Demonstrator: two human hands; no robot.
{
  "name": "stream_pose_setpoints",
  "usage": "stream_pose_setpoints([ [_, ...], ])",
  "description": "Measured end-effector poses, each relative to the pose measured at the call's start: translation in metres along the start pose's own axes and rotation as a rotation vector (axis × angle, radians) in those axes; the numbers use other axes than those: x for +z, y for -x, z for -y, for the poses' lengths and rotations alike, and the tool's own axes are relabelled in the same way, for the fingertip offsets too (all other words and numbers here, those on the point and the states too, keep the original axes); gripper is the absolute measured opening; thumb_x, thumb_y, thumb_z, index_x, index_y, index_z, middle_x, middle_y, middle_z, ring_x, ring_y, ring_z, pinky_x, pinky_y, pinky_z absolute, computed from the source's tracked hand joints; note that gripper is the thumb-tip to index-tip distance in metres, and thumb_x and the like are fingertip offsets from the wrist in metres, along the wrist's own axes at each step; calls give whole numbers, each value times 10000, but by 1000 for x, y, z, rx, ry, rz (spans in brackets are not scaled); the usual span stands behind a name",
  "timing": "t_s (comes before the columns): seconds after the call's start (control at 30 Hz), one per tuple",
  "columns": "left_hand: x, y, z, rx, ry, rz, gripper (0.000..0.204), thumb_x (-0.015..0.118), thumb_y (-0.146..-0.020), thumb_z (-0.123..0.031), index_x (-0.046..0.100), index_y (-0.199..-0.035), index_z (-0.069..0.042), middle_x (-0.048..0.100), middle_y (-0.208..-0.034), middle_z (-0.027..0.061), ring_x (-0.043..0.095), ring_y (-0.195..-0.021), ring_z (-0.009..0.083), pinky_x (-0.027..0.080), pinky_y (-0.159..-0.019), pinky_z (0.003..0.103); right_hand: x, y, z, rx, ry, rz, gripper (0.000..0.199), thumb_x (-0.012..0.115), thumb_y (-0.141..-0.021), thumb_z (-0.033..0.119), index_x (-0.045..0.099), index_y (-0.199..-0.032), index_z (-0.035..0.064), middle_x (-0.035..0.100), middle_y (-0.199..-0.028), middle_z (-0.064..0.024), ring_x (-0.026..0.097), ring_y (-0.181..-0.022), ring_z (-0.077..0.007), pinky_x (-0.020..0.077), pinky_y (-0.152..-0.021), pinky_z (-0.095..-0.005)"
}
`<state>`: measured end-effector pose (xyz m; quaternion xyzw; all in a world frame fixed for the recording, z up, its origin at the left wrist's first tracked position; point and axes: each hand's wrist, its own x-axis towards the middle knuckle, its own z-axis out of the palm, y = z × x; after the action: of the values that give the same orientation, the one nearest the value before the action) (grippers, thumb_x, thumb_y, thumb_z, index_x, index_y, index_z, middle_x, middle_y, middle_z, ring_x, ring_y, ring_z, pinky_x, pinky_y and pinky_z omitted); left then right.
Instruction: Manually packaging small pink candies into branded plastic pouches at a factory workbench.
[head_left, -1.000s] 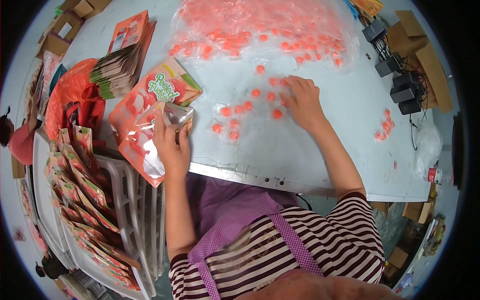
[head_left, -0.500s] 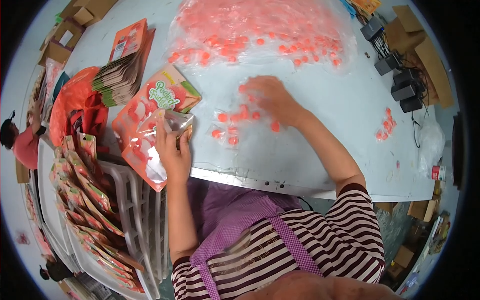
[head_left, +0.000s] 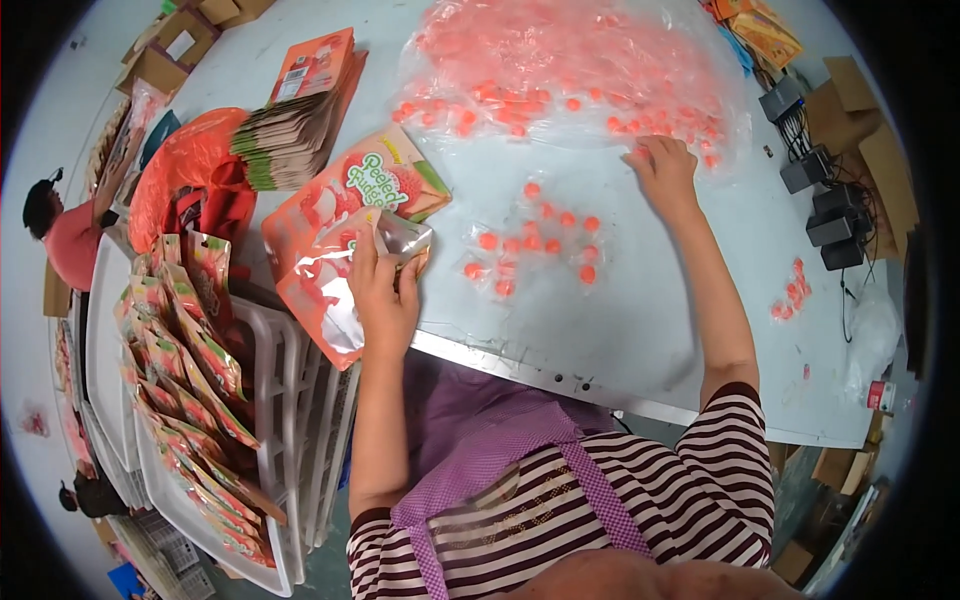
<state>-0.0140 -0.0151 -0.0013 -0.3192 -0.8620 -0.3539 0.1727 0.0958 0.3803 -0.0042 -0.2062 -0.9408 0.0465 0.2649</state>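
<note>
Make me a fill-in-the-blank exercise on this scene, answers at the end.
1. The right hand is beside the large heap, while the shiny pouch is in the ____ hand.
2. The apron is coloured ____.
3. The shirt is patterned with ____.
4. In the picture, the black adapters appear to the ____ of the large heap.

Missing words: left; purple; stripes; right

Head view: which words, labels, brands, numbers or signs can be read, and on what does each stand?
Wording is not copied here, only located.
Flat orange pouch: large green-and-white lettering, legible.
Foil-lined pouch: lettering mostly covered by the left hand.
Pouch stack: small white panel, print too small to read.
Pouches at lower left: print too small and blurred.
Red-and-white container: markings too small to read.
</note>
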Motion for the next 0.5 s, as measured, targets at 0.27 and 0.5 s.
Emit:
stream_pose_setpoints([
  [0.27,2,-2,3,21,0,-1,149,662,-766,-73,550,-844,-14,384,-1357,261,424,-1210,399,335,-966,437,1,1,2,97,-58,32,329,645,-794,311,625,-1038,92,584,-1093,-122,475,-1066,-289,322,-889,-431],
  [0.5,3,0,4,0,-11,2,138,654,-778,-80,552,-846,-16,381,-1362,255,418,-1218,396,337,-963,441,-3,18,2,58,-152,79,307,648,-800,281,633,-1039,88,562,-1155,-157,492,-1067,-314,337,-909,-435],
])
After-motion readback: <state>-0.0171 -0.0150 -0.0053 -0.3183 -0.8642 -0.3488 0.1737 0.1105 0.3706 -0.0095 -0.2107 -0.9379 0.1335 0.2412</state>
